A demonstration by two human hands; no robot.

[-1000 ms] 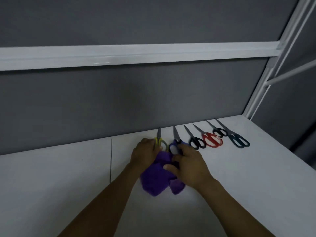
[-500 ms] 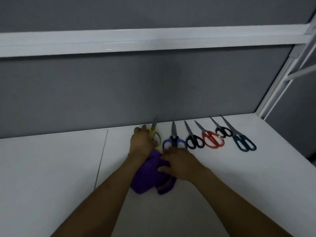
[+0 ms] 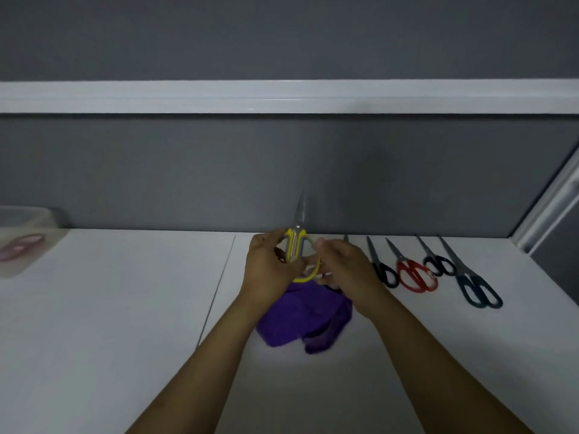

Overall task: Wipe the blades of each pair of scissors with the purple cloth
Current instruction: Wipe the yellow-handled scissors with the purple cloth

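Note:
The yellow-and-grey scissors (image 3: 297,245) are lifted off the table, blades pointing up and away. My left hand (image 3: 268,264) grips their left handle. My right hand (image 3: 344,266) has its fingers on the right handle loop. The purple cloth (image 3: 300,317) lies crumpled on the white table (image 3: 125,324) just under both hands; neither hand holds it. To the right, a row lies flat: a blade tip of the blue scissors (image 3: 346,238) mostly hidden behind my right hand, black scissors (image 3: 382,267), red scissors (image 3: 413,274), small black scissors (image 3: 437,261) and dark teal scissors (image 3: 473,283).
A clear plastic box (image 3: 25,239) with something pink inside stands at the far left against the grey partition (image 3: 282,170). A white frame post (image 3: 548,208) rises at the right back corner. A seam (image 3: 219,286) runs down the tabletop left of my hands.
My left hand has lifted the yellow scissors from the table. My right hand left the purple cloth and came up to the scissors' handle. The view has shifted left, showing the plastic box.

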